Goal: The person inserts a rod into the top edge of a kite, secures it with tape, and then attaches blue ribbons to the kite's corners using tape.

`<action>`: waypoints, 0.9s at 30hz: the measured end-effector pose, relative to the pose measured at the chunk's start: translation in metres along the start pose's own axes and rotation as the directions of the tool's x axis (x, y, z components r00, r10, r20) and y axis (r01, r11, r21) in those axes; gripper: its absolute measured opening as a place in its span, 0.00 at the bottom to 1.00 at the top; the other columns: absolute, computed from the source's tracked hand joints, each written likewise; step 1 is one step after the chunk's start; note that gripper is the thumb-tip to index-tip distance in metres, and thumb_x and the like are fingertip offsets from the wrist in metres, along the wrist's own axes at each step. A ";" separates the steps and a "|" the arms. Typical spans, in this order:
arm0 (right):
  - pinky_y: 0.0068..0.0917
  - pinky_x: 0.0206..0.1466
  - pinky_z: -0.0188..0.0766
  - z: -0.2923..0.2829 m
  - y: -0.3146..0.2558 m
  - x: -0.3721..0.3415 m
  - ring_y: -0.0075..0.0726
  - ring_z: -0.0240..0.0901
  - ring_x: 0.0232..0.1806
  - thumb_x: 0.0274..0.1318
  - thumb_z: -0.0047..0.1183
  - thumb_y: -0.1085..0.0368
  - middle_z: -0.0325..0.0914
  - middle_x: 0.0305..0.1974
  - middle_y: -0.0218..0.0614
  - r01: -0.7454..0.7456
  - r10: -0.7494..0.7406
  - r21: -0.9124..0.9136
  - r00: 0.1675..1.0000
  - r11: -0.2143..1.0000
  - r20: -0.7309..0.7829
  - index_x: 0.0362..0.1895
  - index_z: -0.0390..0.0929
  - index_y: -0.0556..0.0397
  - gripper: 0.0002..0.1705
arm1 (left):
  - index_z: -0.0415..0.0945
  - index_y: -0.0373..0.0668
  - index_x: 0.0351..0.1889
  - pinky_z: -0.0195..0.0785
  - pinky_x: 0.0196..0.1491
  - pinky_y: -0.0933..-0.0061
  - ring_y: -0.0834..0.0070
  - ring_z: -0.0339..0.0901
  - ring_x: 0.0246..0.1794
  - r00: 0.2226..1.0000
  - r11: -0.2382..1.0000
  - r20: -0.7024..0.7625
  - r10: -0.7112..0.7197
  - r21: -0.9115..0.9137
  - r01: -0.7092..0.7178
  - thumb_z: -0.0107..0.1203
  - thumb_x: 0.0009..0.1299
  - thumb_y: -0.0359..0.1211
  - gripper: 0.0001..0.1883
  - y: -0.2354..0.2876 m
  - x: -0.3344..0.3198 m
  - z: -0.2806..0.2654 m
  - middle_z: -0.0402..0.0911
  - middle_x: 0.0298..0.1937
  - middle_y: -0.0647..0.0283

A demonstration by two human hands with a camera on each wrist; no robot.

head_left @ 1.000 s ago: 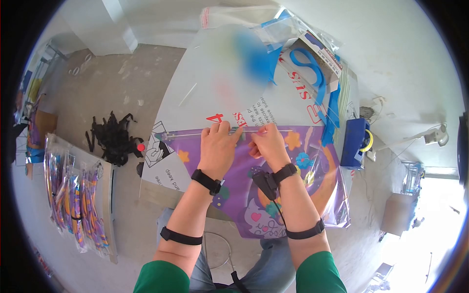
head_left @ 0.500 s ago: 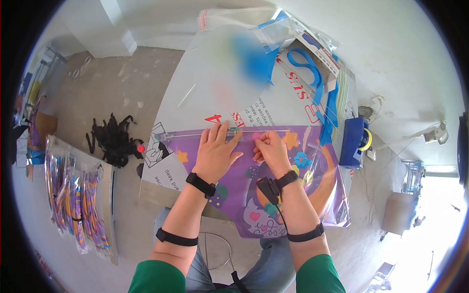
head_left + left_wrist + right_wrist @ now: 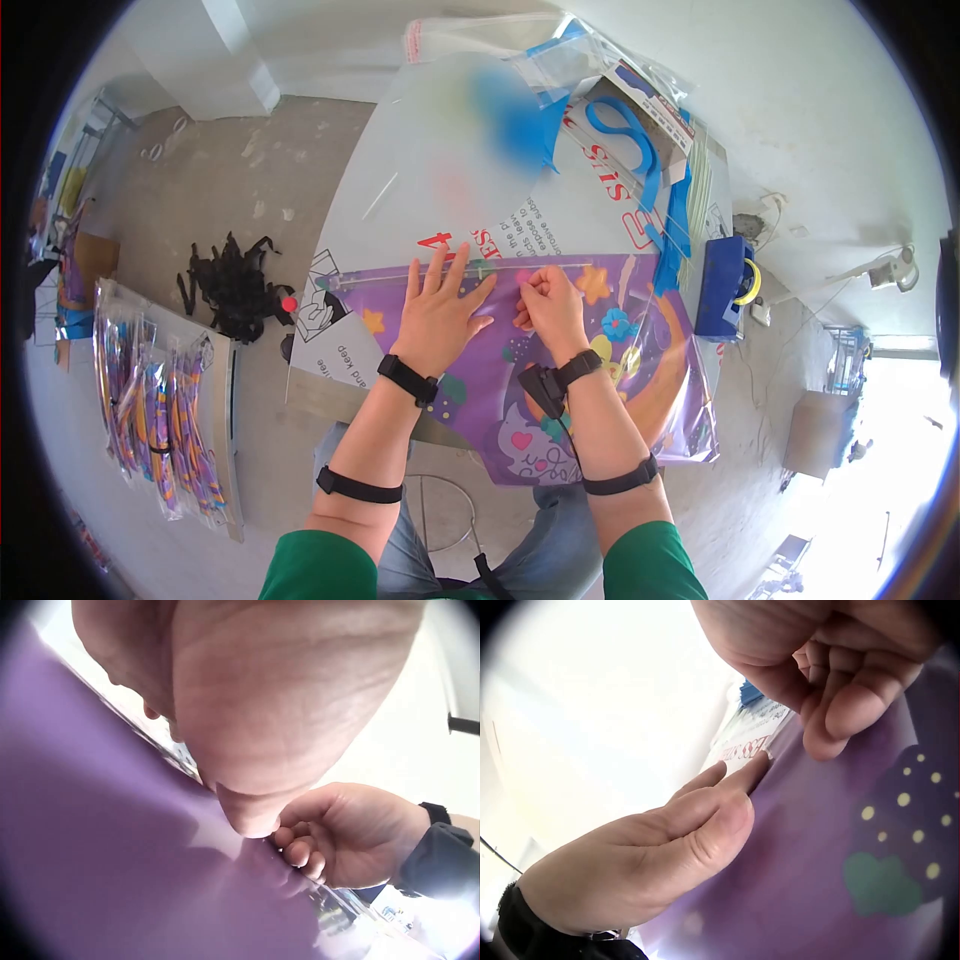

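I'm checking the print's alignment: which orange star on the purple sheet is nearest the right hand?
The star just right of the right hand, beside the blue flower; the other orange star lies left of the left hand.

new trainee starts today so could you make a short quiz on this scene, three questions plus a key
1. Multiple choice: in the head view, how are the fingers of the left hand held?
a) curled into a fist
b) spread apart
c) wrapped round a tape roll

2. True or false: the black heap is lying on top of the printed sheet.

3. Fill in: the printed sheet below the left hand and the right hand has a mostly ____ background.

Key:
1. b
2. False; the black heap lies on the floor, off to the left in the head view.
3. purple
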State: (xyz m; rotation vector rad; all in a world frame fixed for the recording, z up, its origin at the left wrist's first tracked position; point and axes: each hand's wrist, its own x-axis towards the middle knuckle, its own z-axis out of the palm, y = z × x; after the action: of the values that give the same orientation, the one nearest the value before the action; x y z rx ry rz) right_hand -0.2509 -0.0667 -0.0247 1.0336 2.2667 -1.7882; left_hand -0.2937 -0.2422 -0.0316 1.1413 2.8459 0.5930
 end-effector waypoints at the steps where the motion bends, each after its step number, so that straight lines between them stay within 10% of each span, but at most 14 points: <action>1: 0.22 0.17 0.71 0.002 0.001 0.001 0.29 0.76 0.16 0.55 0.49 0.71 0.75 0.21 0.36 -0.001 0.001 0.002 1.000 1.000 -0.001 0.34 0.68 0.58 0.05 | 0.71 0.62 0.60 0.41 0.68 0.43 0.55 0.47 0.72 1.000 1.000 -0.002 0.001 -0.003 -0.001 0.59 0.58 0.48 0.28 -0.001 0.000 0.002 0.54 0.72 0.56; 7: 0.24 0.29 0.76 -0.023 0.012 -0.005 0.29 0.78 0.28 0.56 0.51 0.70 0.76 0.28 0.36 -0.026 -0.047 0.366 0.981 0.930 0.189 0.39 0.71 0.58 0.08 | 0.75 0.60 0.56 0.37 0.68 0.41 0.53 0.47 0.72 1.000 0.999 0.000 0.006 -0.050 -0.006 0.61 0.57 0.44 0.25 0.003 0.003 -0.002 0.53 0.72 0.56; 11: 0.23 0.32 0.76 -0.113 0.001 -0.033 0.27 0.77 0.30 0.57 0.51 0.69 0.75 0.29 0.32 0.183 -0.148 0.220 0.975 0.958 -0.167 0.41 0.73 0.59 0.08 | 0.75 0.57 0.56 0.39 0.68 0.42 0.51 0.50 0.70 0.990 0.995 -0.138 0.035 -0.083 -0.046 0.59 0.61 0.38 0.22 0.007 0.017 -0.016 0.55 0.71 0.55; 14: 0.21 0.26 0.68 -0.223 0.045 -0.029 0.22 0.71 0.25 0.55 0.53 0.70 0.76 0.26 0.31 0.236 -0.249 -0.112 0.703 0.965 -0.666 0.35 0.76 0.54 0.03 | 0.74 0.54 0.56 0.44 0.67 0.46 0.51 0.53 0.68 0.962 0.989 -0.275 -0.010 -0.147 -0.032 0.57 0.63 0.33 0.21 0.002 0.020 -0.015 0.57 0.69 0.54; 18: 0.23 0.23 0.68 -0.319 0.060 -0.048 0.25 0.71 0.22 0.56 0.51 0.66 0.73 0.23 0.31 -0.066 -0.499 -0.576 0.426 0.815 -0.755 0.33 0.79 0.53 0.06 | 0.73 0.50 0.57 0.54 0.64 0.53 0.53 0.58 0.66 0.920 0.953 -0.381 -0.089 -0.302 -0.033 0.55 0.63 0.26 0.23 0.001 0.022 -0.017 0.59 0.68 0.52; 20: 0.24 0.20 0.66 -0.341 0.076 -0.044 0.25 0.70 0.19 0.57 0.50 0.62 0.75 0.24 0.33 -0.161 -0.307 -0.570 0.709 0.806 -0.635 0.35 0.81 0.54 0.11 | 0.72 0.50 0.58 0.57 0.62 0.54 0.53 0.59 0.65 0.912 0.954 -0.400 -0.093 -0.297 -0.033 0.54 0.63 0.24 0.23 0.000 0.023 -0.015 0.59 0.67 0.53; 21: 0.24 0.18 0.65 -0.345 0.079 -0.042 0.23 0.69 0.17 0.58 0.50 0.60 0.77 0.25 0.32 -0.166 -0.001 -0.211 0.785 0.963 -0.619 0.38 0.82 0.54 0.13 | 0.72 0.49 0.57 0.57 0.61 0.55 0.53 0.59 0.65 0.906 0.953 -0.411 -0.099 -0.302 -0.033 0.54 0.63 0.24 0.23 0.000 0.024 -0.013 0.59 0.67 0.53; 27: 0.22 0.16 0.62 -0.347 0.077 -0.037 0.22 0.67 0.17 0.58 0.52 0.60 0.79 0.28 0.30 -0.071 0.068 0.015 0.837 0.997 -0.543 0.37 0.80 0.56 0.12 | 0.72 0.47 0.57 0.61 0.59 0.57 0.53 0.60 0.64 0.917 0.941 -0.377 -0.129 -0.338 -0.007 0.53 0.63 0.23 0.22 0.006 0.028 -0.013 0.59 0.67 0.52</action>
State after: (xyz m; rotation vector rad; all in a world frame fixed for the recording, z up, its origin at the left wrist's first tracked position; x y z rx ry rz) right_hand -0.0640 0.2316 0.0381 1.7935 2.4669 -1.6022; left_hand -0.3123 -0.2238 -0.0136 0.9582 2.9029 1.3837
